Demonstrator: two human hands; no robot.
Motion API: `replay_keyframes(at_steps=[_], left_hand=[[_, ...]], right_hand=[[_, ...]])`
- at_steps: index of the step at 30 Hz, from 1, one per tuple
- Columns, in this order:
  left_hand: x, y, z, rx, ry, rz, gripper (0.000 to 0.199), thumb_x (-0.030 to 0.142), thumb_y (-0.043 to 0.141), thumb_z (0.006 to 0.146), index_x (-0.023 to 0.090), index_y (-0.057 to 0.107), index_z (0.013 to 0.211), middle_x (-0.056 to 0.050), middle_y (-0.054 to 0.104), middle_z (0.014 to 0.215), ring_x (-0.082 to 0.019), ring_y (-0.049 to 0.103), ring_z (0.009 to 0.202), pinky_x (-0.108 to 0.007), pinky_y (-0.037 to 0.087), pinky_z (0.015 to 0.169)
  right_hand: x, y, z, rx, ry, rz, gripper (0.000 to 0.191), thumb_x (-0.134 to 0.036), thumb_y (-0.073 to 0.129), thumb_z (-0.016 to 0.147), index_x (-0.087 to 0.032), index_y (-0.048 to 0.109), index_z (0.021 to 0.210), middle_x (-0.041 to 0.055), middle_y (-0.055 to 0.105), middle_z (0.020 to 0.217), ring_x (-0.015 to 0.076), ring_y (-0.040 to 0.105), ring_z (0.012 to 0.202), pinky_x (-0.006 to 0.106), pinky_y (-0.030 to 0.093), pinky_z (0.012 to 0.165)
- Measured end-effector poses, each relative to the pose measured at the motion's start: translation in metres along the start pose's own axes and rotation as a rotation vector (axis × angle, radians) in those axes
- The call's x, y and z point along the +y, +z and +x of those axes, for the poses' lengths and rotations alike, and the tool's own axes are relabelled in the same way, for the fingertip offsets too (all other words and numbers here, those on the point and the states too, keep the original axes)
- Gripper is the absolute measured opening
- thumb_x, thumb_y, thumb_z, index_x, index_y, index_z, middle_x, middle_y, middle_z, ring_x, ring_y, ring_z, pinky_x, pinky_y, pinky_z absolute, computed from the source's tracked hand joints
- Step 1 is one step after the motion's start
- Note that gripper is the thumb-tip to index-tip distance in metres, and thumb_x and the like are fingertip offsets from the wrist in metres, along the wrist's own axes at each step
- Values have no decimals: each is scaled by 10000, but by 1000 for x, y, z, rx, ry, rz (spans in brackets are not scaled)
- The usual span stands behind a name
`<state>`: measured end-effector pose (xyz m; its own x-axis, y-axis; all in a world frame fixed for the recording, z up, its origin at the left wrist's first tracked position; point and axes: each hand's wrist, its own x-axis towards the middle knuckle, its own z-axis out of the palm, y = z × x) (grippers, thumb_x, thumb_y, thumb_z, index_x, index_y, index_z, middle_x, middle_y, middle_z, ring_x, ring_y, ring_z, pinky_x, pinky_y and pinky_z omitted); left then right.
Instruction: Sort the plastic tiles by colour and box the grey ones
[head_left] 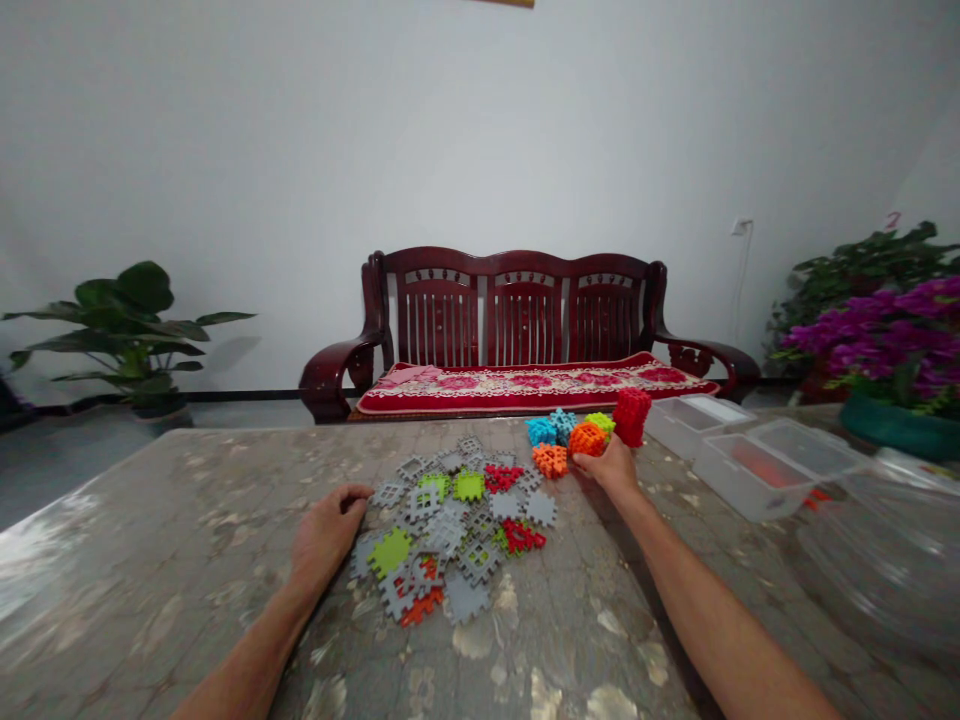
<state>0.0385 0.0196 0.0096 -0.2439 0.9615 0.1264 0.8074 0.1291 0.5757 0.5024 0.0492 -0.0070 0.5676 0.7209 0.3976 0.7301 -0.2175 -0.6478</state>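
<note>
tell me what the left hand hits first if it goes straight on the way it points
Most likely a gray tile at the heap's edge, just past the left hand; depth is unclear, so it might pass slightly above.

The counter (187, 530) has a gray-brown top with pale flowers and crossing lines on it, and it looks shiny at the left edge. A messy heap of flat pieces (446, 530) with bumpy edges lies in the middle, mostly gray, some green, red or orange. Blue shapes (563, 425), an orange cube (551, 460) and a red block (631, 417) sit behind it, to the right. See-through boxes (739, 482) stand farther right.
</note>
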Motion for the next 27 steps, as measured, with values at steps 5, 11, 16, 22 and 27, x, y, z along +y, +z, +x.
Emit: replay_keyframes(at_steps=[5, 11, 16, 22, 27], left_hand=[[-2, 2, 1, -4, -11, 17, 296, 295, 510, 876, 245, 756, 1032, -34, 793, 944, -216, 713, 872, -268, 473, 703], [-4, 3, 2, 19, 0, 12, 283, 294, 520, 868, 246, 760, 1011, -29, 792, 932, -213, 714, 871, -268, 476, 706], [0, 0, -1, 10, -11, 20, 271, 280, 529, 868, 247, 759, 1006, -22, 794, 917, -205, 716, 858, -257, 477, 698], [3, -2, -3, 26, 2, 18, 275, 280, 527, 862, 247, 769, 990, -19, 794, 880, -205, 716, 817, -258, 470, 657], [1, -1, -2, 37, 8, 24, 269, 277, 536, 854, 251, 771, 983, -18, 798, 895, -206, 718, 835, -252, 474, 661]], right_hand=[[-10, -9, 2, 2, 24, -71, 529, -422, 813, 630, -153, 632, 1048, 141, 732, 983, 274, 697, 883, 330, 539, 763], [-23, -13, 7, -47, 82, -144, 480, -421, 799, 691, -142, 648, 1051, 165, 740, 1022, 285, 710, 926, 317, 537, 770], [-23, -14, 7, -66, 75, -160, 500, -436, 800, 709, -136, 653, 1081, 168, 743, 1045, 283, 714, 949, 310, 537, 794], [-22, -13, 13, -69, 75, -153, 524, -444, 804, 689, -160, 672, 1110, 169, 748, 1042, 303, 716, 955, 329, 539, 782], [-17, -9, 16, -62, 93, -105, 536, -435, 817, 650, -171, 679, 1096, 149, 754, 997, 286, 716, 918, 313, 535, 749]])
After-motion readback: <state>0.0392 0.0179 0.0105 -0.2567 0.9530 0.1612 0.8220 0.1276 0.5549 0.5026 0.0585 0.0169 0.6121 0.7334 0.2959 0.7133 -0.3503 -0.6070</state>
